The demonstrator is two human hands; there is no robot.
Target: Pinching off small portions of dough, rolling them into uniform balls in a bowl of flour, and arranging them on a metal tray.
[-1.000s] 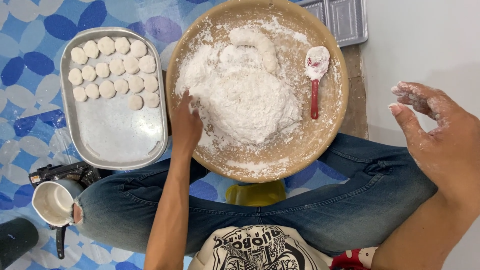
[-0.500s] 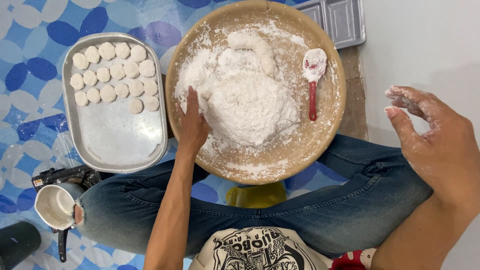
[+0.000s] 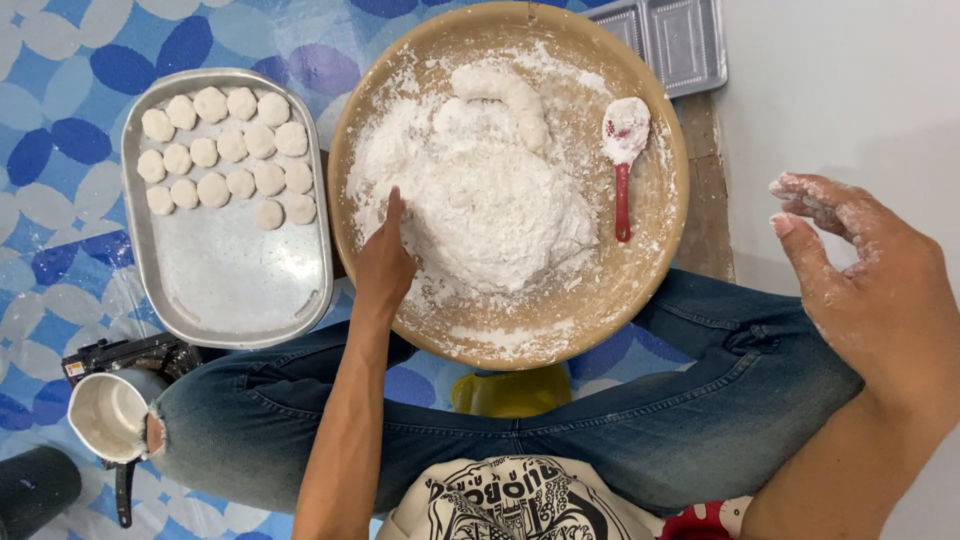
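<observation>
Left hand point(image 3: 385, 265) flat, fingers together, pressing floury white dough point(image 3: 495, 200) at 9 o'clock in bowl point(image 3: 560, 335); right hand point(image 3: 880, 295) raised, floured, half-curled, holding nothing.

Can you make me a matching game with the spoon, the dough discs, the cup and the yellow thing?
Things:
1. red-handled spoon
2. round dough discs
3. small cup
4. yellow container

Places:
A. on the metal tray
B. beside the knee, at the lower left
C. under the big bowl's near edge
D. inside the big round bowl, right of the flour heap

Pairs: 1-D, 2-A, 3-B, 4-C
</observation>
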